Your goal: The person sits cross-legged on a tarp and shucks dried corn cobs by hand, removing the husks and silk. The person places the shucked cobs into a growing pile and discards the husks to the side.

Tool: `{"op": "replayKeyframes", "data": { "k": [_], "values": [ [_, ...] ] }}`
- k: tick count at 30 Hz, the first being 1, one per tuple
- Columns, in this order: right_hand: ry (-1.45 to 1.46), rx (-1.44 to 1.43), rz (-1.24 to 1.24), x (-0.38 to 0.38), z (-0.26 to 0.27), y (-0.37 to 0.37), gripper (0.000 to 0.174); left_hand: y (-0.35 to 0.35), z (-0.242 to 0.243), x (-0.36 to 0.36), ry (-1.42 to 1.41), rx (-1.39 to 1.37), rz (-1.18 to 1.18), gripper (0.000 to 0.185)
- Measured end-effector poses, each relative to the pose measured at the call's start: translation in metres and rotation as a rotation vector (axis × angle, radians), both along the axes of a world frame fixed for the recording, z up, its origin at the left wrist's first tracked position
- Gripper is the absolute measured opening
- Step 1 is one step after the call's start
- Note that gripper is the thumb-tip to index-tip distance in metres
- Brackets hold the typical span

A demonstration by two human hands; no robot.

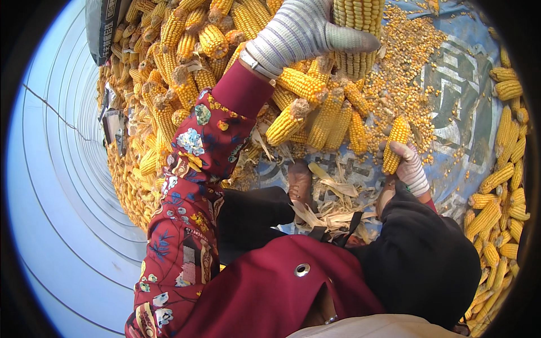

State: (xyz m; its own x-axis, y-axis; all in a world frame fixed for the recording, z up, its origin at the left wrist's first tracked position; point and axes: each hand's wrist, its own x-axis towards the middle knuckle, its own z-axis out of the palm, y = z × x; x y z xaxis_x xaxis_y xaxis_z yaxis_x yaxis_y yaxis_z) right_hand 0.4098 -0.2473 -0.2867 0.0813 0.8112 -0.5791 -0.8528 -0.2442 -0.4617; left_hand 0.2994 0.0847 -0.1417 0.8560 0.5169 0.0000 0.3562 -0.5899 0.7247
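Observation:
My left hand (298, 36), in a striped knit glove, grips a large ear of corn (358, 17). This ear is raised close to the camera, and the picture's top edge cuts it off. On the right, low by my shoe, my right hand (410, 169) wears a similar glove. Its thumb and fingers hold a smaller yellow ear of corn (397, 137) upright. Beneath my left hand lies a heap of husked corn ears (325, 120), some with brown tufts at their ends. Loose kernels (405, 55) are scattered beyond my right hand.
A blue printed tarpaulin (460, 126) covers the ground. Dry husks (334, 198) lie between my brown shoes (299, 181). More corn ears (486, 219) line the right side. A ribbed light-blue wall (63, 169) curves along the left, near a dark printed sack (99, 31).

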Motion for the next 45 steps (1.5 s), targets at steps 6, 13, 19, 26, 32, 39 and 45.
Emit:
{"op": "replayKeyframes", "data": {
  "k": [6, 13, 19, 26, 32, 39, 45],
  "values": [
    [0.065, -0.032, -0.075, 0.000, 0.001, -0.022, 0.048, -0.047, 0.021, 0.061, -0.467, -0.627, 0.285, 0.054],
    [0.037, 0.026, -0.443, 0.094, 0.067, -0.112, 0.057, -0.243, 0.046, 0.170, -0.524, -1.340, 0.044, 0.053],
    [-0.068, 0.483, -0.789, 0.178, 0.167, -0.254, 0.060, -0.360, 0.136, 0.216, -0.687, -0.291, -1.022, 0.050],
    [-0.353, 0.383, -0.567, 0.134, 0.249, -0.269, 0.060, -0.203, 0.054, 0.041, 0.098, -0.497, -0.321, 0.036],
    [-0.511, 0.613, -0.291, 0.097, 0.351, -0.193, 0.061, -0.190, -0.078, -0.125, 1.169, 0.155, -0.505, 0.035],
    [-0.655, 0.572, 0.210, 0.017, 0.354, -0.080, 0.063, -0.294, -0.167, -0.126, 0.684, 0.214, -0.130, 0.049],
    [-0.702, 0.432, 0.217, -0.020, 0.349, -0.038, 0.064, -0.317, -0.173, -0.106, 0.835, -0.039, -0.009, 0.057]
  ]
}}
